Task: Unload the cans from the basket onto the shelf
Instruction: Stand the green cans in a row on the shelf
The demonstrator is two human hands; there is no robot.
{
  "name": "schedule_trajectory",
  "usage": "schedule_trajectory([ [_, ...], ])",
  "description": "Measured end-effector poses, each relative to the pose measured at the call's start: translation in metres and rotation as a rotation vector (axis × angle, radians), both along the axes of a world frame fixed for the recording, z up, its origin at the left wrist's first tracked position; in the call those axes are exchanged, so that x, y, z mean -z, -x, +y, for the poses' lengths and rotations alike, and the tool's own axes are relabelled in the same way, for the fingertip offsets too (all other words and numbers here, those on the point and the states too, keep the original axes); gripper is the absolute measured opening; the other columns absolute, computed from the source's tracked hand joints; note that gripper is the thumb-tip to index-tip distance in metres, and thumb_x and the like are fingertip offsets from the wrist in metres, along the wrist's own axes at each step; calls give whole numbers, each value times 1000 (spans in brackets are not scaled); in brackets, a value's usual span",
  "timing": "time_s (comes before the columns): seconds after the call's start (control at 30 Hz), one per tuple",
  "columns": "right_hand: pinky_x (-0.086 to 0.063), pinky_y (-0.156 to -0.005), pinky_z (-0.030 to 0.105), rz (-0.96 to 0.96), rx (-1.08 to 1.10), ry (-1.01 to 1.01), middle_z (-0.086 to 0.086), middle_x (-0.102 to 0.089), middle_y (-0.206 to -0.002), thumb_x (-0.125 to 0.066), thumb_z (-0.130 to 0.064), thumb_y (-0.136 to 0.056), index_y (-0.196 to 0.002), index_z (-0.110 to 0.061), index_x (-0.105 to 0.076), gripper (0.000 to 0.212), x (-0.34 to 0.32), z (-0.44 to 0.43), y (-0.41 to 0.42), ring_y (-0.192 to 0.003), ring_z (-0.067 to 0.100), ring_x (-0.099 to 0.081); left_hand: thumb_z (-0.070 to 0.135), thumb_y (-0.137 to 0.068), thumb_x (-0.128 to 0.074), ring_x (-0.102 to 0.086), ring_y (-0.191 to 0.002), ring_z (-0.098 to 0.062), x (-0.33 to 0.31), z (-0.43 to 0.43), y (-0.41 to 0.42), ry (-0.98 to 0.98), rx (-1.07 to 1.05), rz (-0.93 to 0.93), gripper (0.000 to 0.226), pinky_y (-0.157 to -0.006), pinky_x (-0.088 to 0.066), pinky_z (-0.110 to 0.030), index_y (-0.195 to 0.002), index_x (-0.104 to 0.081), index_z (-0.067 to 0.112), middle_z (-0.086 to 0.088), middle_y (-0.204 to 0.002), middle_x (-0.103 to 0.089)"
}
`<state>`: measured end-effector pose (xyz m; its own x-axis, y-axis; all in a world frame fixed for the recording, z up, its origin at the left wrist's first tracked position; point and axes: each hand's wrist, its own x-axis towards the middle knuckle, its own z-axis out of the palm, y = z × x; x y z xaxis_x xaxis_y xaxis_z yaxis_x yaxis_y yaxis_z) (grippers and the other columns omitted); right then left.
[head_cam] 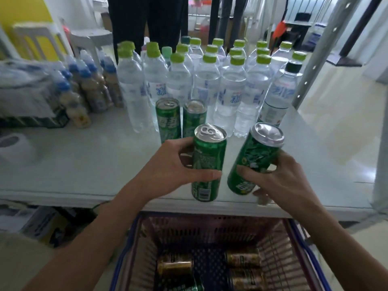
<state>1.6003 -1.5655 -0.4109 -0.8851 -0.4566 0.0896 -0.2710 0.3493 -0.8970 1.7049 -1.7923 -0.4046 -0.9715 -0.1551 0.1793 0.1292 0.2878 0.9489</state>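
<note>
My left hand grips an upright green can over the front edge of the pale shelf. My right hand holds a second green can, tilted with its top leaning right. Two more green cans stand side by side on the shelf just behind them. Below the shelf edge sits the basket, pink mesh with a blue rim, holding several gold and dark cans lying on their sides.
Rows of clear water bottles with green caps fill the back of the shelf. Blue-capped brown drink bottles and a wrapped pack stand at the left. A grey metal shelf post rises at the right. A person's dark legs stand behind.
</note>
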Motion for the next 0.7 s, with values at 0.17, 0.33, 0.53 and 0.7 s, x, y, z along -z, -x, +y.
schedule_trajectory([
  [0.17, -61, -49, 32, 37, 110, 20, -22, -71, -90, -79, -56, -54, -98, -37, -64, 51, 1, -11, 13, -72, -4, -71, 42, -59, -92, -72, -101, -7, 6, 9, 27, 35, -167, 20, 54, -93, -58, -37, -107, -75, 26, 12, -104, -77],
  [0.33, -62, -49, 30, 87, 185, -17, -26, -66, -88, -76, -58, -53, -99, -38, -61, 53, 3, -21, 22, -70, -11, -67, 42, -63, -91, -69, -90, 9, 6, 14, 47, 116, -300, 43, 42, -80, -57, -15, -100, -74, 31, 22, -94, -75],
  [0.53, -64, -71, 40, 171, 198, -95, -28, -62, -87, -73, -65, -53, -99, -43, -56, 54, 12, -27, 34, -82, 13, -73, 36, -69, -90, -66, -92, 9, 27, 25, 61, 127, -414, 70, 50, -81, -52, -9, -113, -70, 27, 21, -105, -70],
  [0.7, -64, -71, 40, 211, 202, -106, -22, -63, -92, -80, -61, -58, -118, -48, -55, 66, 22, -25, 42, -87, 13, -72, 44, -76, -83, -66, -104, -4, 38, 33, 65, 235, -493, 96, 60, -88, -50, -14, -126, -62, 20, 6, -119, -71],
])
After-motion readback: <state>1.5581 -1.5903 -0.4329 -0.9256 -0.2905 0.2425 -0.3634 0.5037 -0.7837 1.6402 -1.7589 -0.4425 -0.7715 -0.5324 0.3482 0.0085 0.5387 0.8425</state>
